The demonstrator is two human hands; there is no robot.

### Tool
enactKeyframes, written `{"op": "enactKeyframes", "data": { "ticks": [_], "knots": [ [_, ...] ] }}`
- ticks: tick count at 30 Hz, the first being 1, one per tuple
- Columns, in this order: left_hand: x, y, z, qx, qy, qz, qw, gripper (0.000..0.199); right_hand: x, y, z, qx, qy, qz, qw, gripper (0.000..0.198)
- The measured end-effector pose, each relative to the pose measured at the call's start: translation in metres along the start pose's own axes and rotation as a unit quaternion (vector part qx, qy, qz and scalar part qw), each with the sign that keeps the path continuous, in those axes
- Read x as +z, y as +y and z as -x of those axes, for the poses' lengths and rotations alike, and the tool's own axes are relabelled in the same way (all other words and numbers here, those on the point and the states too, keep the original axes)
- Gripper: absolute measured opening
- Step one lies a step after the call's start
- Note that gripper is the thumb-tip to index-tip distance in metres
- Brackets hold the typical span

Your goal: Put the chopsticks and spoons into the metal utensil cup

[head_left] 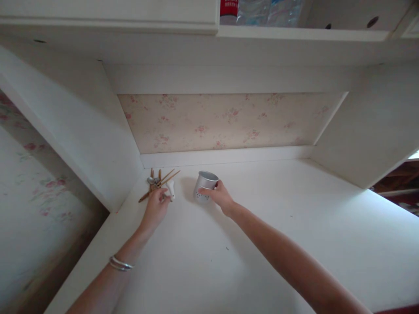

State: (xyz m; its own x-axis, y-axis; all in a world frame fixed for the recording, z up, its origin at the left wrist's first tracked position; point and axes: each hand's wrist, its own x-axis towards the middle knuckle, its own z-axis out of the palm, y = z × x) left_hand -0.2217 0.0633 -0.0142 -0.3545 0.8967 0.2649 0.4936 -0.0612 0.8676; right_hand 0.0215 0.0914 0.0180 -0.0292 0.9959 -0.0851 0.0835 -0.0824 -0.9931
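**Here, my right hand grips a cup while my left is at the cutlery**

Well, my right hand (221, 198) is curled around the side of a perforated metal cup (202, 183), with my thumb across its near side above some of the small holes. The cup sits just ahead and to the left of that wrist, mouth upward and leaning a little; I cannot tell whether its base touches the white tabletop (203, 270).

My left hand (157, 205) is over the near end of a loose cluster of cutlery, thumb and forefinger bent towards each other (whether they pinch anything, I cannot tell). Beyond its knuckles, chopsticks (169, 177) lie crossed at different angles, and metal spoons (150, 180) rest among them. A white spoon (171, 187) lies just to the right of those fingers, between them and the cup.

Behind the left hand, two silver bangles (120, 264) circle my wrist. Small dark specks (227, 248) dot the surface nearer to me than my right hand. Well beyond both hands stands a floral back panel (209, 124), and high above them clear bottles (253, 12) fill part of a shelf.
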Motion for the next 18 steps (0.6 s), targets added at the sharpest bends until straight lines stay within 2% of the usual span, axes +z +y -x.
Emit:
{"op": "enactKeyframes", "data": {
  "ticks": [4, 7, 10, 16, 18],
  "knots": [
    [0.02, -0.011, 0.034, -0.043, -0.066, 0.089, 0.993, 0.034, 0.036, 0.003, -0.051, -0.052, 0.052, 0.114, 0.991, 0.073],
    [0.021, -0.012, 0.043, -0.065, -0.095, 0.105, 0.988, 0.032, 0.06, 0.002, -0.079, -0.101, 0.065, 0.199, 0.973, 0.075],
    [0.018, -0.009, 0.045, -0.068, -0.121, 0.103, 0.985, 0.03, 0.08, 0.001, -0.1, -0.108, 0.07, 0.224, 0.966, 0.075],
    [0.015, -0.002, 0.046, -0.053, -0.152, 0.08, 0.984, 0.026, 0.098, 0.002, -0.118, -0.106, 0.047, 0.251, 0.961, 0.075],
    [0.015, 0.0, 0.046, -0.05, -0.158, 0.08, 0.983, 0.026, 0.096, 0.002, -0.115, -0.099, 0.036, 0.26, 0.96, 0.084]
  ]
}}
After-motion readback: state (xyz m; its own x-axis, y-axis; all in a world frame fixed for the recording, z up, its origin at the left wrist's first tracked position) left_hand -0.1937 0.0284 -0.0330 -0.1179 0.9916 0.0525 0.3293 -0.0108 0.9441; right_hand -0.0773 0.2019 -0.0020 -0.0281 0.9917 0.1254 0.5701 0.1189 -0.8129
